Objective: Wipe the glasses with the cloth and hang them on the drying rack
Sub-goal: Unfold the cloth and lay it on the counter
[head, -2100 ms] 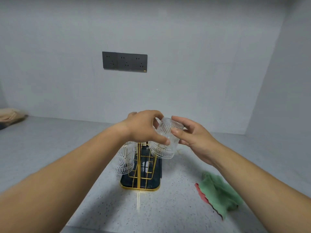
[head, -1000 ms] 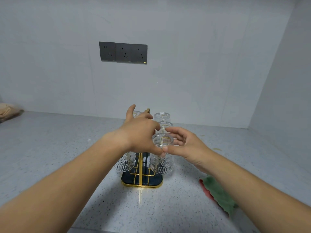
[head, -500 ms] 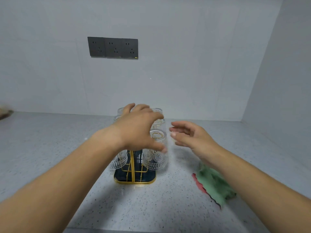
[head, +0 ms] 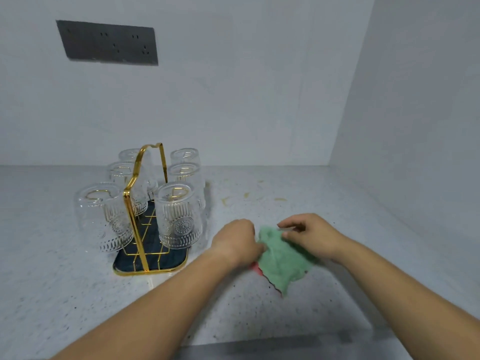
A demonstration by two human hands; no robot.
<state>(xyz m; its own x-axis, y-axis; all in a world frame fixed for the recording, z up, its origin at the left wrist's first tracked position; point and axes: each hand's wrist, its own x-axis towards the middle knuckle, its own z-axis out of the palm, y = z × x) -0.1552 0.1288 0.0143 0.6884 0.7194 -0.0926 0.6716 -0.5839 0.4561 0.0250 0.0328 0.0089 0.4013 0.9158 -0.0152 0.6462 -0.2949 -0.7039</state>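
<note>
A gold wire drying rack (head: 135, 203) with a dark tray base (head: 153, 258) stands left of centre on the counter. Several clear ribbed glasses hang upside down on its pegs, the nearest right one (head: 179, 216) and the nearest left one (head: 102, 216) among them. To the right of the rack lies a green cloth (head: 281, 261) with a red edge. My left hand (head: 237, 241) pinches the cloth's left side. My right hand (head: 309, 236) grips its upper right corner. Neither hand holds a glass.
A speckled grey counter (head: 78, 294) runs to white walls at the back and right. A dark socket panel (head: 107, 42) sits high on the back wall. Small yellowish marks (head: 246, 196) lie on the counter behind the cloth.
Both hands let go of the last glass, which now hangs on the rack, and dropped to the right onto the green cloth. The view has tilted down and right.
</note>
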